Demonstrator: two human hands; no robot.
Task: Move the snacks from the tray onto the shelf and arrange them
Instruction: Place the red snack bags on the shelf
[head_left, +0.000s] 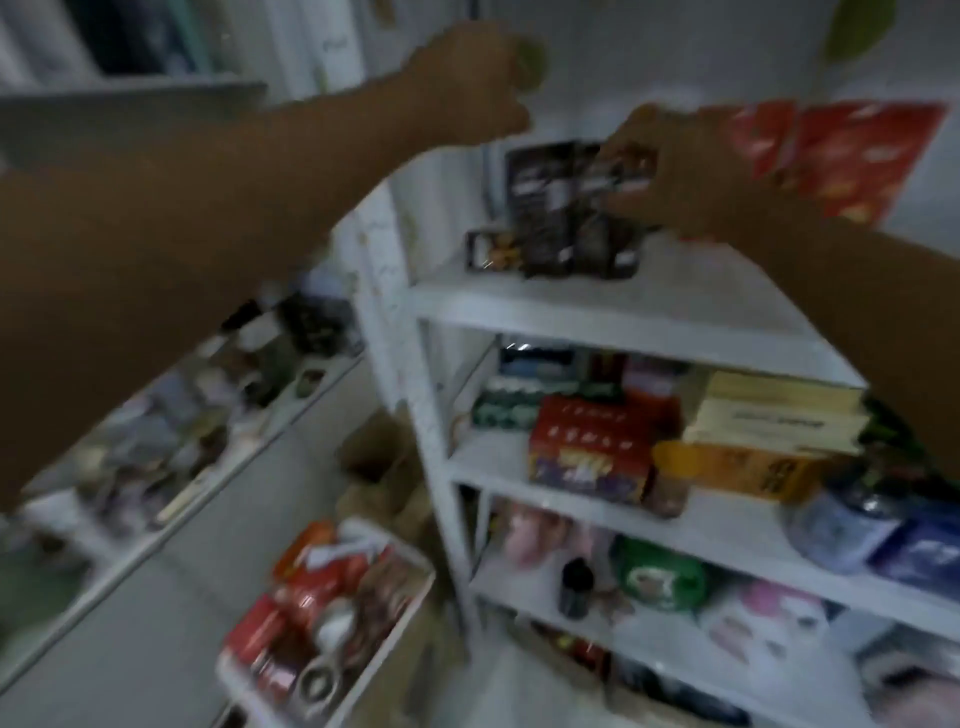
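The view is blurred. A white shelf unit (613, 319) stands at the right. On its top board stand dark snack packets (561, 208) with a small dark box (491, 252) to their left. My right hand (675, 171) grips the top of the right dark packet. Behind that hand lean red snack bags (862, 156) against the wall. My left hand (467, 83) is raised above the packets, fingers curled; something pale green shows at its fingertips. Low on the floor, a white tray (415, 571) holds red and brown snack packs (311, 597).
The second board carries a red box (592, 447), yellow cartons (769, 415), an orange-lidded jar (670, 478) and blue packs (872, 535). Lower boards hold a green pack (660, 577), a dark bottle (575, 587) and pink-white bags (769, 623). At the left runs a long cluttered ledge (208, 415).
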